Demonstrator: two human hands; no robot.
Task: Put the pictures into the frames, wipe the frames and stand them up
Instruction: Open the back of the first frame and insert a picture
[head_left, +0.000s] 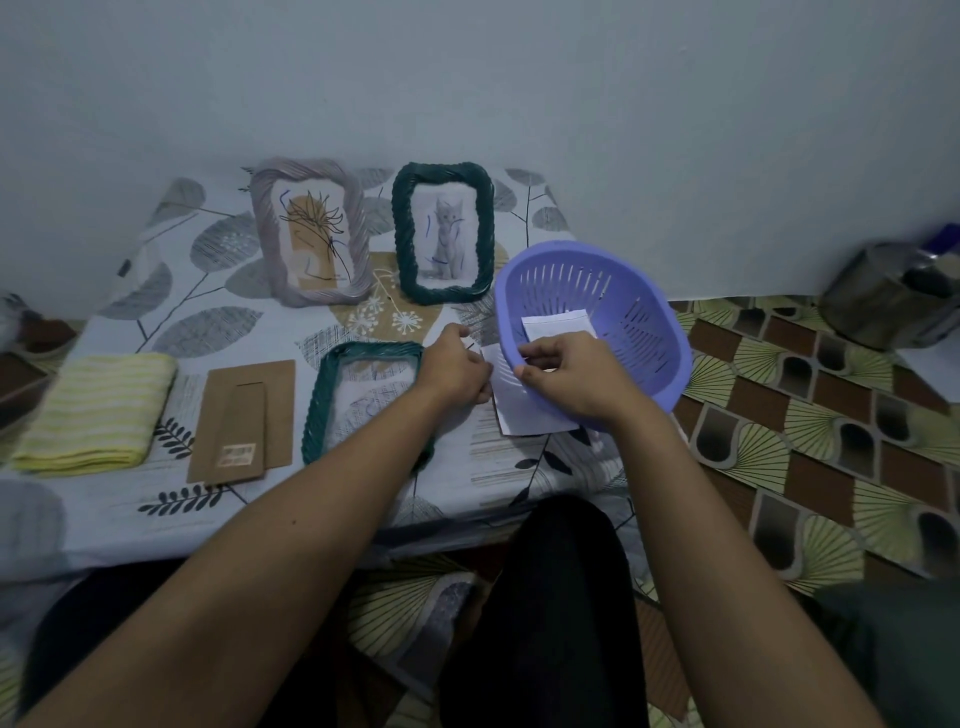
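A grey rope-edged frame (311, 231) with a plant picture and a dark green frame (441, 231) with a cat picture stand upright at the back of the table. A third green frame (363, 400) lies flat near the front, with no backing. Its brown backing board (241, 421) lies to its left. My left hand (457, 366) and my right hand (569, 379) both pinch a white picture sheet (524, 410) lying face down at the rim of a purple basket (602, 317). Another white sheet (558, 325) lies inside the basket.
A folded yellow striped cloth (96, 410) lies at the table's left front. The low table (156, 270) has a leaf-print cover and stands against a pale wall. A metal pot (883, 296) sits on the patterned floor at the right. My knees are under the table's front edge.
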